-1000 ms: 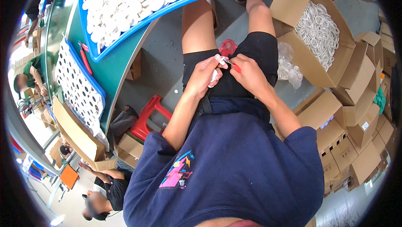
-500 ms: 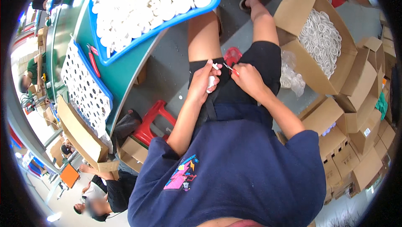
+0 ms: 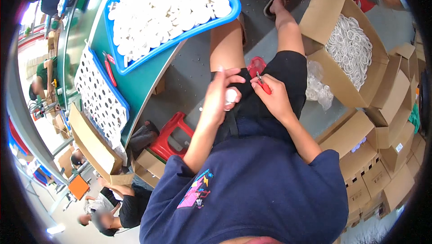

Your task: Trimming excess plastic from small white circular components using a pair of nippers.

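Note:
Over my lap, my left hand (image 3: 218,95) has its lower fingers curled round a white round plastic part (image 3: 231,96). Its thumb and upper fingers are stretched out above that part. To the right, my right hand (image 3: 275,100) grips a pair of red-handled nippers (image 3: 263,84), with the small metal jaws pointing up and away from me. The nippers are apart from the white part. A blue tray (image 3: 180,33) heaped with white round plastic parts (image 3: 162,10) stands on the green table beyond my left hand.
On the green table (image 3: 143,82) lie other red-handled pliers (image 3: 110,70), beside a second blue tray holding a white sheet with black dots (image 3: 101,95). An open carton (image 3: 321,7) of white rings (image 3: 351,48) stands at right. A red stool (image 3: 168,138) is at left; people sit nearby.
My left hand's upper fingers have spread, and the small white piece at its fingertips no longer shows. The nippers have swung to point away from the left hand. The whole view shifted slightly.

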Demonstrator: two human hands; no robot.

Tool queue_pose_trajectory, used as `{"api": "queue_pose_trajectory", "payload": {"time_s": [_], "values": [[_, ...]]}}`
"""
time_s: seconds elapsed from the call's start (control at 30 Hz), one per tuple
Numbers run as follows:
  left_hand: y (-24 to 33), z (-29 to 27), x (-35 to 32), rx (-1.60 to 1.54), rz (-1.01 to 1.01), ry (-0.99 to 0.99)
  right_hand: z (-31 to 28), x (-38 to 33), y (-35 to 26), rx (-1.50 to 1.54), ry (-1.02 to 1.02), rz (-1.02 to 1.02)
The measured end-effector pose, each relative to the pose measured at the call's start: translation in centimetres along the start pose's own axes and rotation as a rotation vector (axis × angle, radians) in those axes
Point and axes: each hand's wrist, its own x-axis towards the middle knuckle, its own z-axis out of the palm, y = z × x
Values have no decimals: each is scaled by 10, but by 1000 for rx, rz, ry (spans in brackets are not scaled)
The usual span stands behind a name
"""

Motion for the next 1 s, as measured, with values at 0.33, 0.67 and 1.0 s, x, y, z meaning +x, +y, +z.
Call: {"api": "queue_pose_trajectory", "payload": {"time_s": [0.33,0.67,1.0], "values": [[-56,24,41,142,-98,5,-3,-12,-6,51,-100,5],[-67,19,49,403,111,-39,0,-12,-2,-57,-49,11],[-63,13,40,385,64,-178,-1,-8,2,-18,167,-12]]}}
